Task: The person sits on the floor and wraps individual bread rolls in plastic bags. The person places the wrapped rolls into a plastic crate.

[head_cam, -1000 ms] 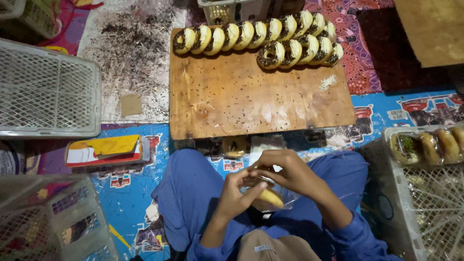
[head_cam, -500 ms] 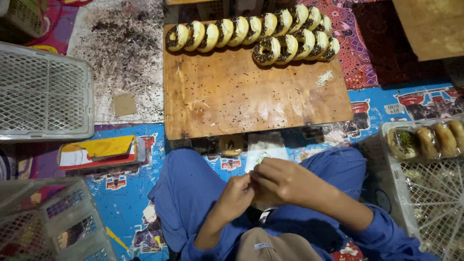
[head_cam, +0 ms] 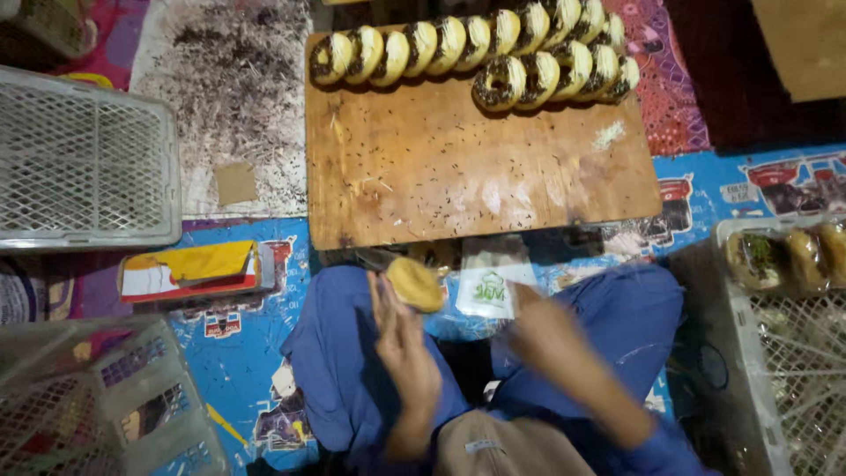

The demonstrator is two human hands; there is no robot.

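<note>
My left hand (head_cam: 403, 342) is raised over my lap, its fingertips holding a round yellowish donut (head_cam: 415, 284). Just to the right hangs a small clear plastic bag (head_cam: 487, 284) with a green print. My right hand (head_cam: 545, 333), blurred by motion, grips the bag's lower right edge. Both hands are above my blue trouser legs (head_cam: 335, 353). In front of my knees lies a wooden board (head_cam: 476, 167) carrying two rows of sprinkle-topped donuts (head_cam: 520, 75) along its far edge.
A white mesh crate (head_cam: 84, 159) sits upside down at the left and another crate (head_cam: 97, 397) at the bottom left. A crate (head_cam: 775, 353) at the right holds wrapped donuts (head_cam: 784, 256). A yellow and white packet (head_cam: 189, 269) lies by my left knee.
My hands were clasped together over my lap around the donut. They have now parted: the left lifted the donut, and the right swung out to the right with the bag.
</note>
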